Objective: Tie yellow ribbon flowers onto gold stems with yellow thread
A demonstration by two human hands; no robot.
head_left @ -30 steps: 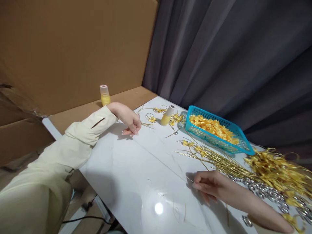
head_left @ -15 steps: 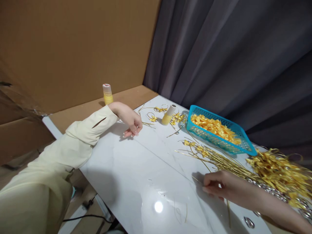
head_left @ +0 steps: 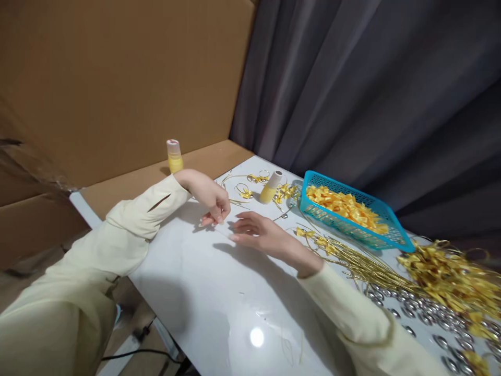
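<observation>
Over one white table [head_left: 203, 308], the left hand [head_left: 209, 197] pinches one faint strand [head_left: 226, 231] running toward the right hand [head_left: 261, 235], whose grip I cannot tell. From there, one bottle [head_left: 175, 161] sits at ten o'clock, a second bottle [head_left: 270, 190] at one, one blue basket [head_left: 332, 222] at three.

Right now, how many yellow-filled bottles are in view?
2: one bottle behind the left wrist, another bottle on the white tabletop, left of the blue basket. More could be hidden.

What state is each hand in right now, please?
Left hand: closed, seemingly pinching a thin pale strand.
Right hand: loosely curled; whether closed on anything cannot be told.
</observation>
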